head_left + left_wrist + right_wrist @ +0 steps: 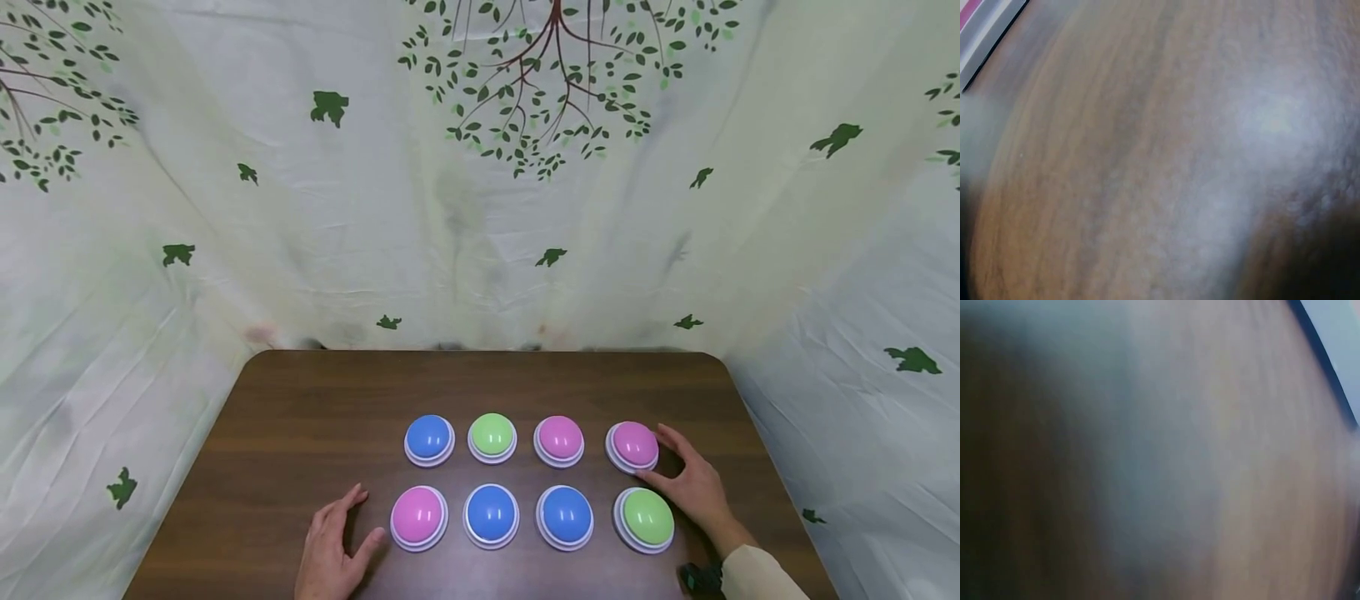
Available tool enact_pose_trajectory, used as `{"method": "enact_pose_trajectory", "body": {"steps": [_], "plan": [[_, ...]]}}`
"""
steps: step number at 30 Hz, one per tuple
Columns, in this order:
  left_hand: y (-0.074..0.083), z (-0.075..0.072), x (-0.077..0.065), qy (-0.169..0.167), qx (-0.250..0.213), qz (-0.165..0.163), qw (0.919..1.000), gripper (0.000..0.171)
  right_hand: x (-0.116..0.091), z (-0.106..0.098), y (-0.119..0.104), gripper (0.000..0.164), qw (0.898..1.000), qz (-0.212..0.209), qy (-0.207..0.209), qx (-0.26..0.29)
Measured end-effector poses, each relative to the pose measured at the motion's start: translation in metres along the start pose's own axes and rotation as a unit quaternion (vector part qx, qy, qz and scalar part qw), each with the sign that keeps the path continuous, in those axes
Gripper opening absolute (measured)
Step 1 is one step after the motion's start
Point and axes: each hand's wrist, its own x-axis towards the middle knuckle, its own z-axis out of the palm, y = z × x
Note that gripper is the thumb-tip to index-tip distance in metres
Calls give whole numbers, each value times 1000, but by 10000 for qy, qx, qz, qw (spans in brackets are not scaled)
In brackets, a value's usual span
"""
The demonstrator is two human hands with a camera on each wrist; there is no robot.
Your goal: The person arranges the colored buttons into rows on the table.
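Domed push buttons on white round bases stand in two rows in the head view. My right hand point(697, 487) holds the base of the back row's rightmost pink button point(635, 443), thumb at its near side and fingertips at its right edge. Just in front of that hand's thumb is a green button point(648, 516). At the left, my left hand point(333, 546) rests on the table with fingers spread and nothing held. Its thumb is close to the front pink button point(417, 514). Neither wrist view shows a hand clearly; a white base edge point(1338, 350) appears in the right one.
Blue point(429, 436), green point(492, 434) and pink point(560, 437) buttons fill out the back row. Two blue buttons, left point(491, 512) and right point(567, 513), stand mid-front. The brown wooden table point(337, 400) has rounded far corners, with a leaf-patterned white cloth point(360, 217) behind it.
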Motion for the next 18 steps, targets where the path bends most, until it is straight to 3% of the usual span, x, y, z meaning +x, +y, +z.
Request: {"method": "enact_pose_trajectory", "body": {"steps": [18], "plan": [[-1,4,-4,7,64,9,10000,73,-3,2,2,106,9996,267,15,25]]}}
